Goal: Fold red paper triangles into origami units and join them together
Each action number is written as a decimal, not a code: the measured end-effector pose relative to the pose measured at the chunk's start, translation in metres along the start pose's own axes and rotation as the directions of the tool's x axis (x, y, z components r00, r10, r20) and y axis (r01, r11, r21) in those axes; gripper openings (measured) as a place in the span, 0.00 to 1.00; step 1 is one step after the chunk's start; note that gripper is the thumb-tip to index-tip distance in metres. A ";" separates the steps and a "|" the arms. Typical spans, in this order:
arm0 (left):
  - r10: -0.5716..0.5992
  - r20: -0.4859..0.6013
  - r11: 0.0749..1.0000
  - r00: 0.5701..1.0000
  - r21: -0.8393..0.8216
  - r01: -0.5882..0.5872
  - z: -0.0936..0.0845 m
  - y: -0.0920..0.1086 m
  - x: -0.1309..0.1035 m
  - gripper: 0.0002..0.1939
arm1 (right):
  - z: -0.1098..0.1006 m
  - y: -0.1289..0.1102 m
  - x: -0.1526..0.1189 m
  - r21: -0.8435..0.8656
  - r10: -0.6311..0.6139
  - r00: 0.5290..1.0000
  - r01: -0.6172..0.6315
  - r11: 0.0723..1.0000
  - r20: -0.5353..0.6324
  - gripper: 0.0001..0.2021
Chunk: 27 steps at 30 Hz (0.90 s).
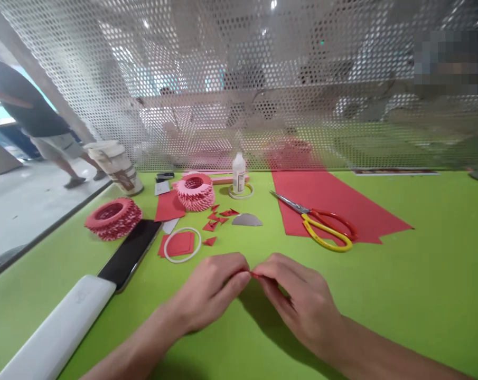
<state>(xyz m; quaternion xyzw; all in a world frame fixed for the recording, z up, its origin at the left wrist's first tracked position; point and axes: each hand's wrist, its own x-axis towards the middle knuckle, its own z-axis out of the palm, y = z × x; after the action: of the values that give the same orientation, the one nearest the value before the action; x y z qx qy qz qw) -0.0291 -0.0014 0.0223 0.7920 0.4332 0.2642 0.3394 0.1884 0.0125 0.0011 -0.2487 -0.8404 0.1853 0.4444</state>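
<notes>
My left hand and my right hand meet fingertip to fingertip over the green table. Between them they pinch a small piece of red paper, mostly hidden by the fingers. Just beyond lie several folded red paper triangles and a grey half-disc. Left of these, a white ring rests over a stack of red paper squares. Two rings of interlocked folded paper stand farther off: a pink one with a red top and a darker red one.
Scissors with red and yellow handles lie partly on a large red sheet. A small white bottle stands at the back by a perforated screen. Leftward are a lidded cup, a phone and a white bar-shaped object.
</notes>
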 end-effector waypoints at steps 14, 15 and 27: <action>0.024 -0.020 0.994 1.000 0.108 -0.022 0.003 -0.003 0.002 0.18 | 0.001 0.004 0.005 -0.072 -0.067 0.995 0.073 0.995 0.076 0.08; 0.027 -0.026 0.993 0.999 0.115 -0.023 0.004 -0.004 0.002 0.18 | -0.001 0.003 0.005 -0.071 -0.076 0.994 0.082 0.994 0.081 0.08; 0.379 0.073 0.885 0.922 0.263 -0.385 0.006 0.010 -0.001 0.13 | 0.051 0.049 0.084 -0.184 0.109 0.936 -0.048 0.982 0.334 0.12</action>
<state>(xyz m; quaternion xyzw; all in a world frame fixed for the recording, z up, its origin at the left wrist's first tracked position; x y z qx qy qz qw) -0.0206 -0.0081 0.0258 0.9032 0.2977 0.2561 0.1730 0.1175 0.0962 0.0027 -0.2837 -0.9071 0.1698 0.2605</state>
